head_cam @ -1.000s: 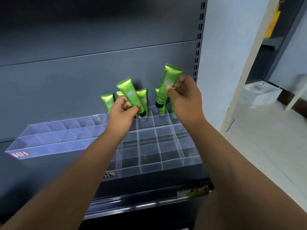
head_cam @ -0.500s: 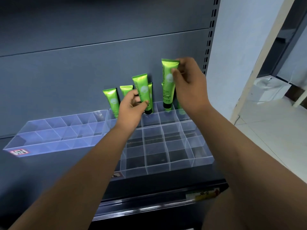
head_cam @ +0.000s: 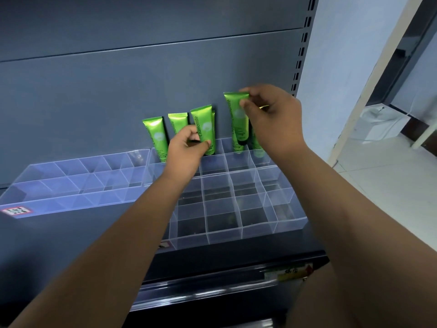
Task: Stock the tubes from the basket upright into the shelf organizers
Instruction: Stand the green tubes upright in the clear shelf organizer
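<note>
Already, green tubes [head_cam: 156, 136] stand upright in the clear organizer's [head_cam: 260, 224] back row.

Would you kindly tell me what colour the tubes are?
The tubes are glossy green; head view.

Shop aisle: grey slotted shelving [head_cam: 300, 55], clear compartment organizers [head_cam: 236, 223], shelf-edge price label [head_cam: 288, 272].

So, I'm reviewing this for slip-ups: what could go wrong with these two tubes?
The right hand pinches the raised tube by its top edge, so its cap end could swing and knock the standing tubes behind. The left hand could catch the lower tube on a divider of the organizer, leaving it leaning.
</note>
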